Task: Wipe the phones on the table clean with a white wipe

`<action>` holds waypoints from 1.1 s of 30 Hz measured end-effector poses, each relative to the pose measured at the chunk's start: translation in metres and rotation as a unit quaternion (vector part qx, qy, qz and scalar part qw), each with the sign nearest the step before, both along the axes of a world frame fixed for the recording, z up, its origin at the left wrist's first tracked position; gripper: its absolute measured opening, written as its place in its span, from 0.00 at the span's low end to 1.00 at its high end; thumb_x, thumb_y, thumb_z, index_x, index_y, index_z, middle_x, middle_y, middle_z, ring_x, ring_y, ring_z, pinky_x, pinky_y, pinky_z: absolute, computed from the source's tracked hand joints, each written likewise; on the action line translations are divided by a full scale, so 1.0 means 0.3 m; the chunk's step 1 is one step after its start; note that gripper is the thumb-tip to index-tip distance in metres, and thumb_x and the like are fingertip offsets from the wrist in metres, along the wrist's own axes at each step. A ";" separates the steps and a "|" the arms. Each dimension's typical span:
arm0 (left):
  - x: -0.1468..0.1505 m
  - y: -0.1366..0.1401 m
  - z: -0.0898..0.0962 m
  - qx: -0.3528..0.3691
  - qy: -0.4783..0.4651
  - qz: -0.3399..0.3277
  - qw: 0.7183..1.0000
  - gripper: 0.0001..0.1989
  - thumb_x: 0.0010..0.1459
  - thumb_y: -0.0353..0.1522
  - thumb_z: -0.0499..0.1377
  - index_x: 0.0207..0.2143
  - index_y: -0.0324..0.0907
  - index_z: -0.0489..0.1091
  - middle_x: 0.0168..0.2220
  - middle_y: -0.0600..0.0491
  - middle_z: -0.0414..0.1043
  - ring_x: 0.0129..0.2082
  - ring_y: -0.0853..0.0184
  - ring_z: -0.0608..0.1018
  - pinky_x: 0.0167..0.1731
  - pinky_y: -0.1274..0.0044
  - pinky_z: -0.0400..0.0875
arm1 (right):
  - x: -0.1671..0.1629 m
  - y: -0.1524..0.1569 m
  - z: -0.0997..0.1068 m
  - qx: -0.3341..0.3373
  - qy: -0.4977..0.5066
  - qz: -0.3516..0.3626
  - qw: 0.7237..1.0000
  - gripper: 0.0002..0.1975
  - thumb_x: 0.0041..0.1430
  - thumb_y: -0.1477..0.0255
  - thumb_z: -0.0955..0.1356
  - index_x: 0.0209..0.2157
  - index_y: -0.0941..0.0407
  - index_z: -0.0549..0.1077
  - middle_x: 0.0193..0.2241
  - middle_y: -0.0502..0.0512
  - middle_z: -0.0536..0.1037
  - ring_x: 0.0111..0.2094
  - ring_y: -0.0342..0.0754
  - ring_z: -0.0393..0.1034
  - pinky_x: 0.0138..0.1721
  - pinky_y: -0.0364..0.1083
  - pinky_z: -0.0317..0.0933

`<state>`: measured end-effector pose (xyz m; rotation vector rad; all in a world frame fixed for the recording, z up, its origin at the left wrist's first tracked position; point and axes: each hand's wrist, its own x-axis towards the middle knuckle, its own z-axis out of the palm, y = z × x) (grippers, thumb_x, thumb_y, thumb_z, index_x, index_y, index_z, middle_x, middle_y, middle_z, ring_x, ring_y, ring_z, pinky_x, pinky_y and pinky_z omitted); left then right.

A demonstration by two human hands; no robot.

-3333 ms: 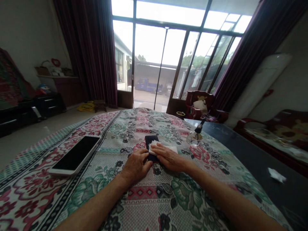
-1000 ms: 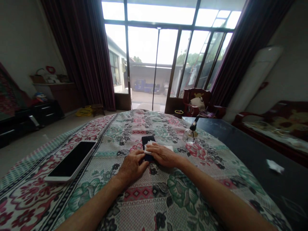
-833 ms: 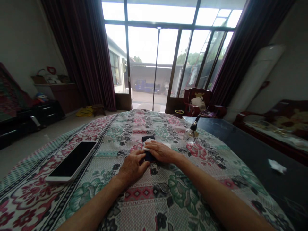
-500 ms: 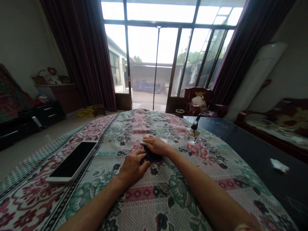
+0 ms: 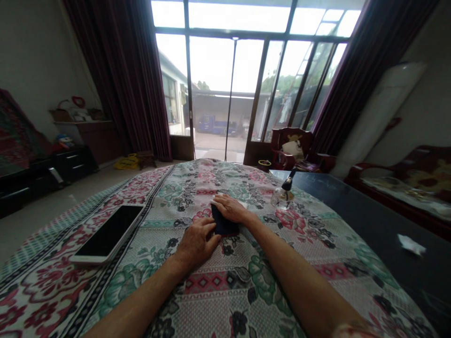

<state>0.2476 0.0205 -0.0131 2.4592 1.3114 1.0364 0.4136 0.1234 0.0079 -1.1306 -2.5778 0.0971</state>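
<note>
A dark blue, flat, rectangular thing (image 5: pixel 222 226), like a small booklet or a phone, lies on the flowered tablecloth (image 5: pixel 207 305); its exact kind is unclear. At its left edge, my left hand (image 5: pixel 197 241) holds it with bent fingers and thumb. My right hand (image 5: pixel 229 208) lies palm down across its upper part, fingers pressed over a white cloth or tissue (image 5: pixel 244 205). White shows at the fingertips and beyond the knuckles; the rest is hidden under the hand. Part of the blue thing's top is covered too.
On the left lies a large white-edged phone or tablet (image 5: pixel 110 234), screen dark. A clear glass bottle with a black top (image 5: pixel 283 196) stands at the right. Beyond it is a dark tabletop (image 5: pixel 355 206) with a crumpled white tissue (image 5: pixel 411 244).
My right hand has shifted slightly up and right over the dark blue thing, so more of its surface shows. My left hand stays at the edge. The view has moved a little.
</note>
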 end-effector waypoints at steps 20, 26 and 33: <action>-0.001 -0.002 0.009 0.009 0.004 -0.006 1.000 0.10 0.56 0.31 0.58 0.40 0.40 0.76 0.44 0.46 0.76 0.45 0.58 0.76 0.49 0.65 0.70 | 0.044 -0.082 0.063 -0.087 -0.010 0.133 0.987 0.17 0.65 0.78 0.59 0.50 0.53 0.72 0.56 0.54 0.70 0.59 0.48 0.60 0.61 0.51 0.51; -0.003 -0.007 0.003 0.011 0.004 -0.003 1.000 0.09 0.56 0.30 0.58 0.38 0.39 0.76 0.45 0.45 0.75 0.45 0.58 0.75 0.49 0.65 0.70 | 0.099 -0.096 0.118 -0.120 0.092 0.042 0.988 0.17 0.58 0.77 0.64 0.48 0.54 0.75 0.56 0.55 0.71 0.55 0.51 0.65 0.57 0.51 0.56; -0.003 -0.002 -0.015 0.020 -0.025 0.007 0.999 0.08 0.55 0.31 0.60 0.37 0.40 0.77 0.45 0.46 0.75 0.45 0.59 0.76 0.48 0.66 0.72 | 0.110 -0.115 0.140 -0.163 -0.009 0.051 0.985 0.12 0.59 0.75 0.64 0.40 0.53 0.77 0.41 0.50 0.79 0.42 0.48 0.71 0.45 0.45 0.61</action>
